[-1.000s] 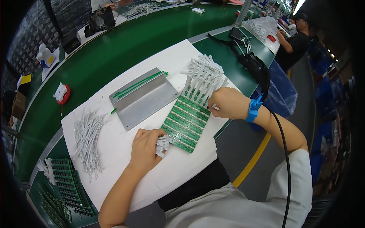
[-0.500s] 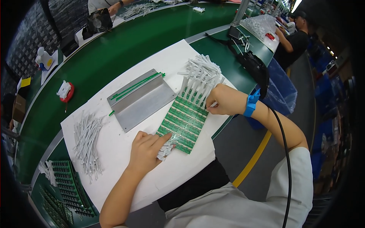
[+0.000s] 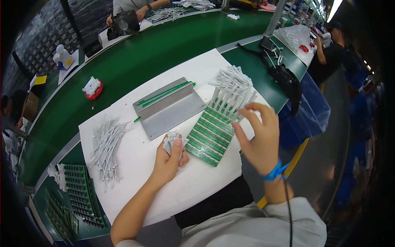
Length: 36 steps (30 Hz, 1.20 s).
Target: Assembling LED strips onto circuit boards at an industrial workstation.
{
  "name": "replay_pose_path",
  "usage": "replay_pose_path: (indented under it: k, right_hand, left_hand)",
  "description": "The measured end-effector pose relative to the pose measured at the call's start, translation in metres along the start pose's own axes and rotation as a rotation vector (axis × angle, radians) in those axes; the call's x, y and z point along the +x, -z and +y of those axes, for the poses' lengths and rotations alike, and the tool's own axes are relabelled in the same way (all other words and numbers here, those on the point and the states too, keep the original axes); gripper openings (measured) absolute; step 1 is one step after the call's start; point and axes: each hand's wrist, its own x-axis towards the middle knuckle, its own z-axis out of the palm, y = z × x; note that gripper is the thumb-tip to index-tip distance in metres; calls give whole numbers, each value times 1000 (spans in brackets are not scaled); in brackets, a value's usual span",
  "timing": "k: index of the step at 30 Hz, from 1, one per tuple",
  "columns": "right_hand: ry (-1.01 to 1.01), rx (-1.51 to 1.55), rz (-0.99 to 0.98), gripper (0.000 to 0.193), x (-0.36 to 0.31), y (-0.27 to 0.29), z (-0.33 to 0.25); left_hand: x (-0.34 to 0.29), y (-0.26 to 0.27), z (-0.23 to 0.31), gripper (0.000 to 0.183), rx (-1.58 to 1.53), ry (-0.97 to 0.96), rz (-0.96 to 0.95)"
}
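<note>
A green circuit-board panel [image 3: 209, 138], marked off in rows, lies tilted on the white sheet [image 3: 197, 179]. White wire leads [image 3: 224, 101] stand along its far edge, and their loose ends trail into a pile [image 3: 234, 78] behind it. My left hand [image 3: 166, 164] is closed round a small bunch of white wire connectors [image 3: 174, 139], thumb on top, beside the panel's left edge. At the panel's far right corner is my right hand [image 3: 263, 138], fingers apart and curved, with nothing visible in it. A blue wrist strap [image 3: 275, 171] with a black cord circles that wrist.
A grey metal angle bracket [image 3: 175, 115] with green strips sits behind the panel. More white wires [image 3: 108, 150] lie at left, near stacked green boards [image 3: 78, 191]. A black bag [image 3: 286, 82] rests at right above a blue bin [image 3: 306, 115]. Co-workers sit beyond the green bench.
My left hand has lifted off the panel and turned, its bunch of connectors now upright. My right hand has opened and drawn back from the panel's corner. The whole view has shifted slightly.
</note>
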Motion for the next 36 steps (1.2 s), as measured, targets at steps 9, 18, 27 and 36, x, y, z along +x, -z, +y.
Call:
replay_pose_path:
  k: [9,18,27,36]
  right_hand:
    - [-219,927,-314,24,-30,-62,-42]
    - [-156,791,-139,16,-40,-69,-50]
    - [-603,1120,-218,12,-34,-59,-37]
    - [-707,1308,-203,12,-29,-61,-16]
  left_hand:
    - [0,-4,-3,20,-188,5,1]
    - [2,-3,-3,23,-133,-47,-63]
    - [10,1,-7,34,-160,-99,355]
    - [2,-3,3,22,-91,87,79]
